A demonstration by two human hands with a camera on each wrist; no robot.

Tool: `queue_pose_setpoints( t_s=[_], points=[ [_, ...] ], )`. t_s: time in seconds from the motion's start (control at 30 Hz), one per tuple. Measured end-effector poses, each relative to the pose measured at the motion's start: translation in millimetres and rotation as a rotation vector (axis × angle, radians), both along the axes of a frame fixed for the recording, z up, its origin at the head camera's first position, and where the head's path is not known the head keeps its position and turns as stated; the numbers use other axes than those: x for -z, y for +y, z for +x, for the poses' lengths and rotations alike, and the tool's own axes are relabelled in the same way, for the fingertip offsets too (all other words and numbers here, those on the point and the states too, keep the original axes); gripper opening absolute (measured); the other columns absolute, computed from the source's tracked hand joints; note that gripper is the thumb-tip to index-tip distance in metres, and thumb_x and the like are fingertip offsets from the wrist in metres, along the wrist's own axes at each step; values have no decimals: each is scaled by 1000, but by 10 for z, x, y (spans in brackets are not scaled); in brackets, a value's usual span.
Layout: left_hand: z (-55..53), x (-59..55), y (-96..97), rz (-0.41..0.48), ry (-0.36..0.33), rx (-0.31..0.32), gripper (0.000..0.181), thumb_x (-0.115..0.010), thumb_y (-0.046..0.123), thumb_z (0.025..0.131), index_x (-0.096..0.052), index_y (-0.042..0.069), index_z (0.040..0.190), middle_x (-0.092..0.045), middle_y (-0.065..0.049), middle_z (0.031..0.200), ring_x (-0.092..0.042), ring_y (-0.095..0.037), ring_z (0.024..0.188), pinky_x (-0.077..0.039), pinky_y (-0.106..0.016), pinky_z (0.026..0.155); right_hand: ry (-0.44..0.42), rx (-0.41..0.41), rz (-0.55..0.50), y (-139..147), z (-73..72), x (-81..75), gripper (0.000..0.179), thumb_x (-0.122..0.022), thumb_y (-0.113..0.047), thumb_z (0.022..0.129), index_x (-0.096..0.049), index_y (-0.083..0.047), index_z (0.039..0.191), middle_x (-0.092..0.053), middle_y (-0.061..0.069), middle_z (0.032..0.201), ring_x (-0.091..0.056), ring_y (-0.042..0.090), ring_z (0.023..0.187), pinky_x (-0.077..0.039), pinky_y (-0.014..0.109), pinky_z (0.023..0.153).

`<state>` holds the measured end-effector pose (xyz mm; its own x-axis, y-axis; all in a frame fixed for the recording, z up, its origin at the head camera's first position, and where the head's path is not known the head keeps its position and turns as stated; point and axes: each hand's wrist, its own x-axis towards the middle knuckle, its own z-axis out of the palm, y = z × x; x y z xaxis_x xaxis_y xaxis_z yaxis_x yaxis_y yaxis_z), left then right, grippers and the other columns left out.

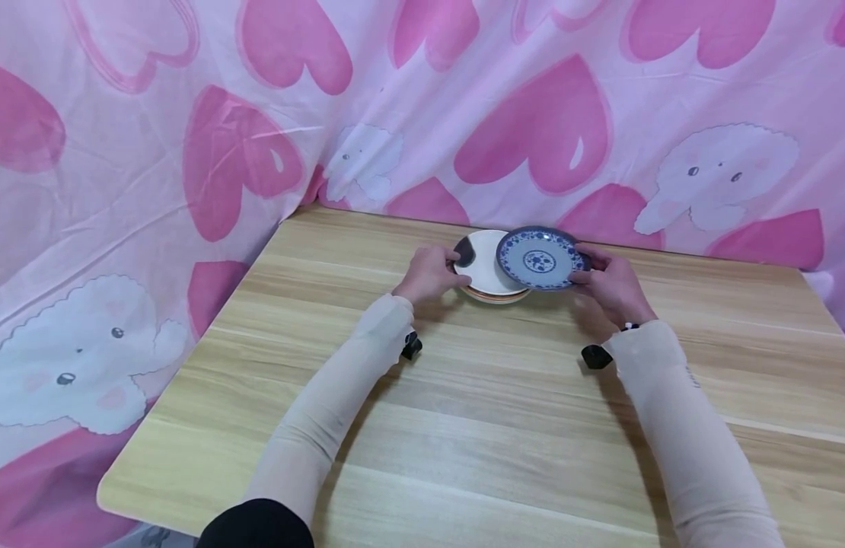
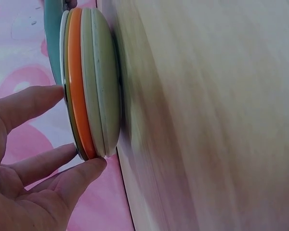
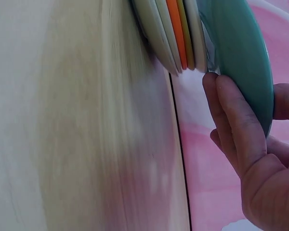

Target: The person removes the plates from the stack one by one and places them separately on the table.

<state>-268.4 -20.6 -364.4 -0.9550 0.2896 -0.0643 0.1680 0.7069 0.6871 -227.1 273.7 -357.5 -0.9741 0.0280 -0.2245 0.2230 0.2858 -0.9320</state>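
Observation:
My right hand [image 1: 613, 285] pinches the rim of a blue-and-white patterned plate [image 1: 539, 261], thumb on one face and fingers on the other. The plate's plain teal underside [image 3: 245, 57] shows in the right wrist view. It is held tilted above the right part of a stack of plates [image 1: 487, 265], overlapping it. White with a dark patch, the top plate of the stack has orange and pale green rims [image 2: 96, 86] below it. My left hand [image 1: 429, 275] holds the left edge of the stack, fingertips and thumb against the rims.
The stack stands near the back edge of a wooden table [image 1: 463, 426]. Right behind that edge hangs a pink curtain [image 1: 409, 99] printed with hearts, which also runs along the left side. A small black device sits at each wrist.

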Motion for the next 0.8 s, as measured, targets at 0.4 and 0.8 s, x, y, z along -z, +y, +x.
queue_pose_setpoints(
  t_s=[0.4, 0.8],
  points=[
    [-1, 16, -13, -32, 35, 0, 56, -75, 31, 74, -59, 6, 122, -62, -10, 123, -57, -20, 111, -46, -28, 97, -26, 50, -34, 207, 23, -7, 66, -52, 0, 90, -23, -19, 147, -27, 18, 148, -48, 14, 112, -52, 17, 86],
    [11, 16, -16, -26, 33, -14, 57, -76, 31, 74, -58, 7, 123, -63, -9, 122, -57, -19, 111, -45, -28, 98, -47, 111, 25, 416, 2, 53, 68, -54, -4, 90, -22, -23, 147, -21, 16, 153, -43, 15, 118, -46, 27, 97]
  ],
)
